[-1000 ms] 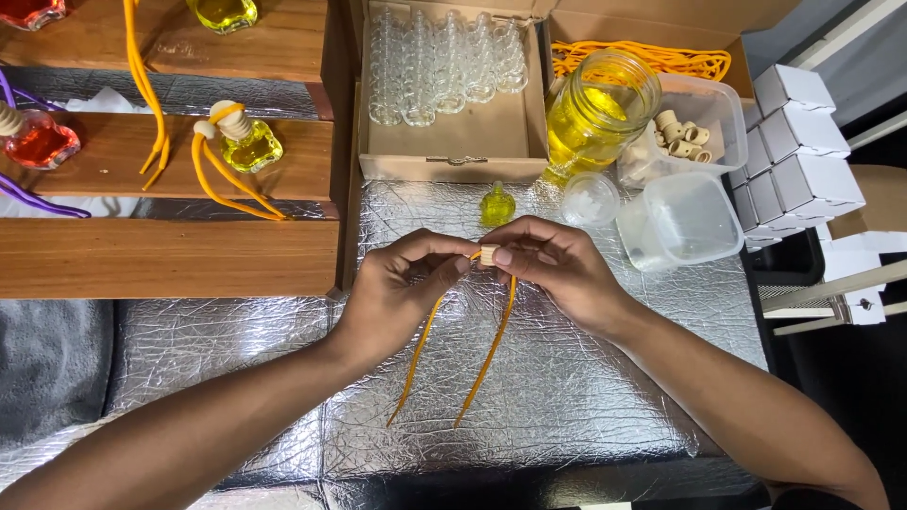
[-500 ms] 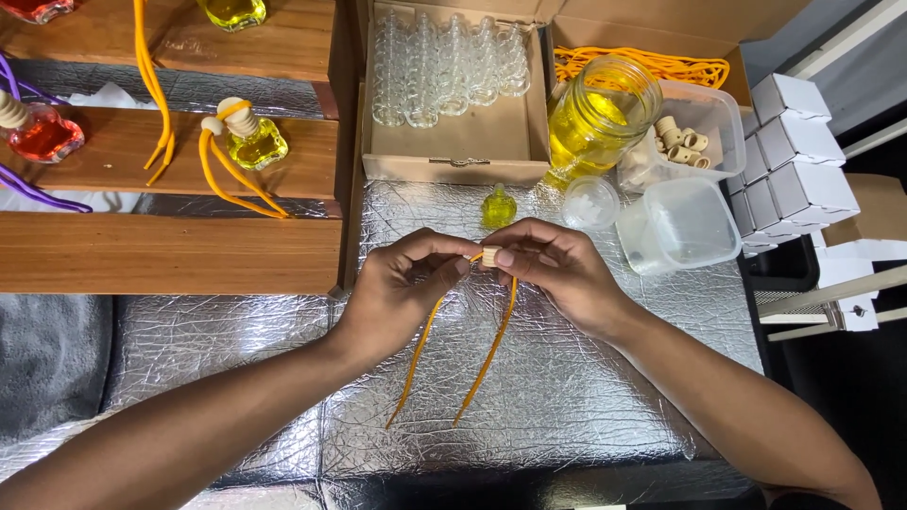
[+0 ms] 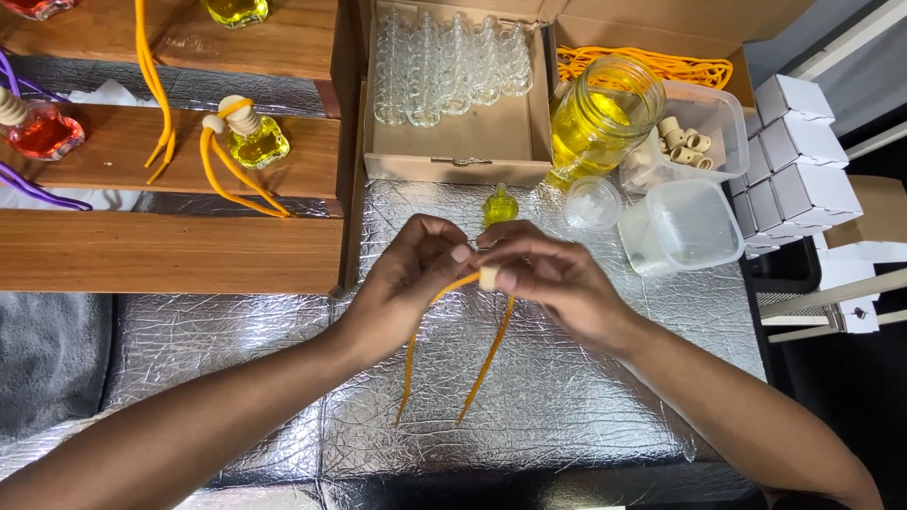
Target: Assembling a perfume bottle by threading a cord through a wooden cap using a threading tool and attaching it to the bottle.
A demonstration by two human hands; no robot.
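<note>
My left hand [image 3: 406, 279] and my right hand [image 3: 548, 279] meet over the silver foil mat [image 3: 567, 397]. Between their fingertips is a small wooden cap [image 3: 488, 277] threaded on an orange cord [image 3: 477, 364]. The cord's two ends hang down toward me and rest on the mat. My left fingers pinch the cord beside the cap while my right thumb and fingers hold the cap. Just beyond my hands stands a small bottle of yellow liquid [image 3: 500, 205], uncapped.
A cardboard box of empty glass bottles [image 3: 444, 66] sits at the back. A jar of yellow liquid [image 3: 605, 118], plastic tubs [image 3: 680, 227] and white boxes [image 3: 803, 142] stand at right. Wooden shelves [image 3: 170, 250] at left carry finished bottles with cords.
Both hands stay together on the cap and cord; only the fingers have shifted slightly.
</note>
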